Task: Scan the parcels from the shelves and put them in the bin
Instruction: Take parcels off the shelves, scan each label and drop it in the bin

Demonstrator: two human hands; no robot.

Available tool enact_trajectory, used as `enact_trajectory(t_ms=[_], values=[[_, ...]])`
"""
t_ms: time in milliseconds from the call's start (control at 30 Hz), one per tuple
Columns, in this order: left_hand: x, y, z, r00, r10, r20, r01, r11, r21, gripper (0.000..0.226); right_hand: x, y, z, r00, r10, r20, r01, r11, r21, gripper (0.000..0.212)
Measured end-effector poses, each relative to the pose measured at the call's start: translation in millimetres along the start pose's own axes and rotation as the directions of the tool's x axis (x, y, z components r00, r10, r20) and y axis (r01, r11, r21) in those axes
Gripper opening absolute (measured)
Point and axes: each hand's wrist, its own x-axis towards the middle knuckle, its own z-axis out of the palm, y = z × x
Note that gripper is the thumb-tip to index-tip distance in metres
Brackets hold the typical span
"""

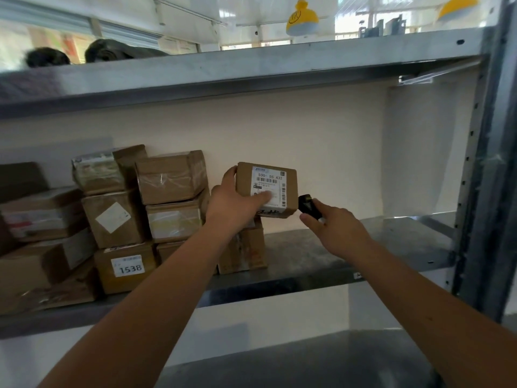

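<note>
Brown cardboard parcel [265, 189] lifted above the metal shelf [349, 247], label facing out, left hand [235, 204] gripping its left side with thumb across the label, right hand [334, 228] wrapped around a black scanner [309, 206] just beside it, stacked boxes [145, 214] left.

Hidden and cut off — shelf view

The left hand [235, 204] covers part of the held parcel [265, 189]'s label; the scanner [309, 206] sits mostly inside the right hand [335, 228]; the leftmost boxes [25, 219] run off the edge — small print unreadable.
</note>
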Motion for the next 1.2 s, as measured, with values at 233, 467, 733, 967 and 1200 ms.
enact_trajectory(t_ms=[233,467,733,967,1200], values=[[-2.4,-3.9,2.3,0.998,0.021,-0.062,-0.025,0.998,-0.062,0.085,-2.0,-3.6,4.7,1.0,0.014,0.024,-0.016,0.998,0.067,0.068],[0.6,-4.4,7.9,0.999,0.005,0.043,0.004,0.974,-0.224,0.062,-3.8,-6.9,0.1,0.999,0.038,0.03,-0.04,0.996,0.075,0.065],[-17.7,-6.2,6.5,0.967,0.253,0.011,-0.251,0.963,-0.096,0.042,-11.4,-9.7,-8.9,0.999,0.045,0.029,-0.048,0.99,0.132,0.063],[-21.6,-3.0,2.8,0.972,0.23,0.055,-0.23,0.973,0.009,0.063,-16.8,-5.6,-5.5,0.99,0.122,0.072,-0.14,0.925,0.352,0.067],[-22.3,-5.9,2.5,0.961,0.268,0.068,-0.273,0.959,0.076,0.108,-34.5,-4.6,-14.4,0.99,0.123,0.073,-0.141,0.928,0.345,0.061]])
